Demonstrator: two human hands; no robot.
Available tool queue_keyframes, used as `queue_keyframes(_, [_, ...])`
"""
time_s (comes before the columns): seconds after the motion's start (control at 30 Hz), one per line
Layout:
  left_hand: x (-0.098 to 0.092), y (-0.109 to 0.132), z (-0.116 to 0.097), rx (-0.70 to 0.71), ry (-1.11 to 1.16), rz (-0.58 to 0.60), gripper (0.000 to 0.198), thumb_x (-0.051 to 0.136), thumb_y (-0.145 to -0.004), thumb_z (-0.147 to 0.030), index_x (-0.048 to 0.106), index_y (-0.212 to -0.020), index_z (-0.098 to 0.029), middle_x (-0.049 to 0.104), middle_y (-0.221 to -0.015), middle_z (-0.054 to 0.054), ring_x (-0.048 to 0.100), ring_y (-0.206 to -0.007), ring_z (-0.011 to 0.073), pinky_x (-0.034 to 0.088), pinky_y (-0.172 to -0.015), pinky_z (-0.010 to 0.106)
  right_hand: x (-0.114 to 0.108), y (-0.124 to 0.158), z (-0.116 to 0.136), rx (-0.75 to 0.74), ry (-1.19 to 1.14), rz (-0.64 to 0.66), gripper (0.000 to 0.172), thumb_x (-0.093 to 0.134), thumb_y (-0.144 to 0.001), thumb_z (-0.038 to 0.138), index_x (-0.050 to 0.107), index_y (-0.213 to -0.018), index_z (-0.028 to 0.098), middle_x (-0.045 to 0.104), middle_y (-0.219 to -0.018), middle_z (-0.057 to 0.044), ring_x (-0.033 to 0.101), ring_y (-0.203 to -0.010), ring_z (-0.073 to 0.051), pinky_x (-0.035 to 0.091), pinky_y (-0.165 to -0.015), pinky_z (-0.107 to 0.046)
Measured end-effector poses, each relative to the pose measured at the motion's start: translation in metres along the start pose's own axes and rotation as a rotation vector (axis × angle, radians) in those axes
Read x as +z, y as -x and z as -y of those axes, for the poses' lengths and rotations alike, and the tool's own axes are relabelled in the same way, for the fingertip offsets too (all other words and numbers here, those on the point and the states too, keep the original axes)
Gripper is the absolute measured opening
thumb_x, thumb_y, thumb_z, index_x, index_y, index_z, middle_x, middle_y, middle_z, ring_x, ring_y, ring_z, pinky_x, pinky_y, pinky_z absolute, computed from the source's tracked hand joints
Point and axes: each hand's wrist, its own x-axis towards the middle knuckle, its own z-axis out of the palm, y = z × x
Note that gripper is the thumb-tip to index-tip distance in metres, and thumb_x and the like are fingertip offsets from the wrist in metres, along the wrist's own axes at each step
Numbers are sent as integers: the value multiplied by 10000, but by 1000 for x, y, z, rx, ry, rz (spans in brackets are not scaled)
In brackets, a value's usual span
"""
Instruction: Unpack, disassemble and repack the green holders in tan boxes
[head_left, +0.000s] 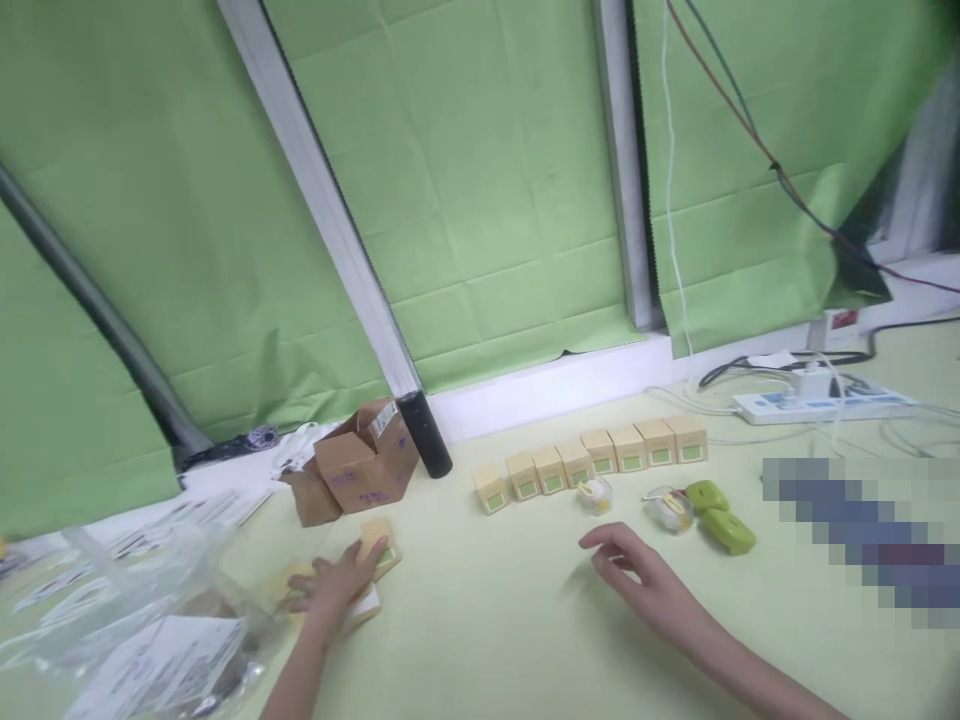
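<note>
- Green cloth [487, 150] hangs across the whole back, behind the pale table [510, 620].
- Clear plastic bags [135, 630] with paper sheets inside lie at your near left.
- A row of small tan boxes [592, 455] with green labels stands side by side at the far middle, with a white power strip [817, 403] off to its right.
- An open cardboard carton [360, 465] sits beside a black cylinder [424, 432].
- Your right hand [634, 565] hovers empty, fingers loosely spread, near a clear round case [595, 493].
- Your left hand [341, 585] lies over a small tan box [381, 545] on the table, just before the carton; whether the fingers clasp it cannot be told.
</note>
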Motion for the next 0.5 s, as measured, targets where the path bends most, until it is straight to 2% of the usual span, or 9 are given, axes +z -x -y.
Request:
queue_keyframes(0.1, [13,11,-8,8,-19,134,702,348,-729,-622,501,-1244,-171,503,-1279,191,269,-1221,529,157,-883,693,-13,-7,8,-90,183,-67,205,365,-891,290,516,-1025,252,562,-1017,-41,601,-861,-147,504,-802,-299])
queue_keyframes(0.2, [31,41,-37,115,-2,197,687,314,-755,-618,406,-1318,-236,451,-1345,138,269,-1262,462,135,-945,654,-41,-20,9,-99,367,-128,225,346,-891,274,507,-1047,257,541,-1080,-49,582,-920,-160,474,-837,-322])
queue_keyframes(0.3, [43,86,-74,272,48,218,685,330,-762,-618,369,-1340,-251,405,-1383,130,196,-1309,424,68,-993,618,-70,-32,-2,-14,479,-155,222,448,-822,300,549,-1012,247,557,-1082,-72,542,-1010,-250,409,-884,-439])
queue_keyframes(0.37, [45,114,-98,357,121,227,698,365,-748,-636,389,-1331,-252,358,-1410,143,179,-1314,428,24,-1006,605,-83,-37,-16,66,538,-177,284,557,-719,278,574,-997,227,566,-1110,-109,446,-1135,-344,295,-946,-537])
queue_keyframes(0.43, [41,134,-120,405,187,209,659,393,-754,-612,399,-1322,-277,263,-1459,122,199,-1307,430,-12,-1000,618,-89,-39,-30,140,558,-178,382,636,-607,225,588,-985,211,575,-1131,-131,322,-1232,-399,162,-998,-573])
queue_keyframes(0.5, [34,145,-137,403,220,196,682,389,-768,-596,350,-1351,-245,242,-1462,142,225,-1296,433,-1,-988,640,-91,-39,-40,197,529,-142,419,663,-542,182,600,-956,203,606,-1086,-132,296,-1250,-404,103,-1022,-557])
